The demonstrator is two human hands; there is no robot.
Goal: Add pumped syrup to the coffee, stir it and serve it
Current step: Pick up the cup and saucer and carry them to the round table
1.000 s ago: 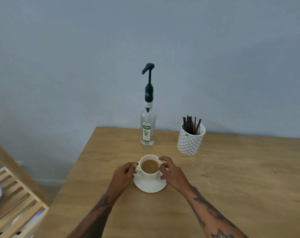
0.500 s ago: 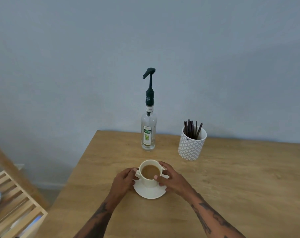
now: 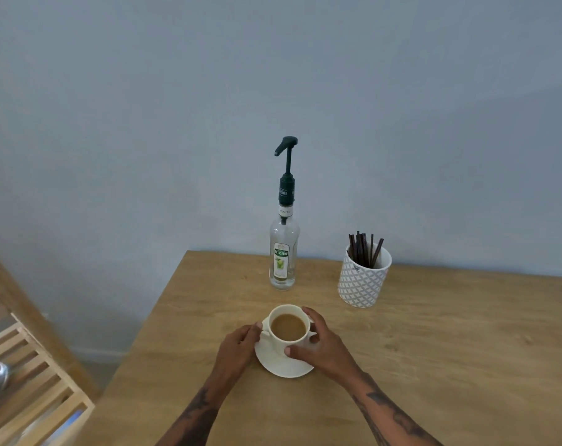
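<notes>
A white cup [image 3: 287,328] of milky coffee stands on a white saucer [image 3: 282,365] on the wooden table [image 3: 434,365]. My left hand [image 3: 237,347] holds the cup's left side at the saucer's edge, fingers curled. My right hand [image 3: 321,347] wraps round the cup's right side, thumb on its front wall. Behind the cup stands a clear syrup bottle [image 3: 283,252] with a dark green pump [image 3: 286,170], its spout pointing left. A patterned white pot [image 3: 363,281] of dark stir sticks [image 3: 365,249] sits to the right of the bottle.
The table's left edge runs diagonally close to the cup. A slatted wooden shelf [image 3: 31,397] stands lower at the left. A blue-grey wall rises right behind the bottle and pot.
My right hand has closed further round the cup, with the thumb now on its front. The cup and saucer have turned slightly. The view has tilted a little.
</notes>
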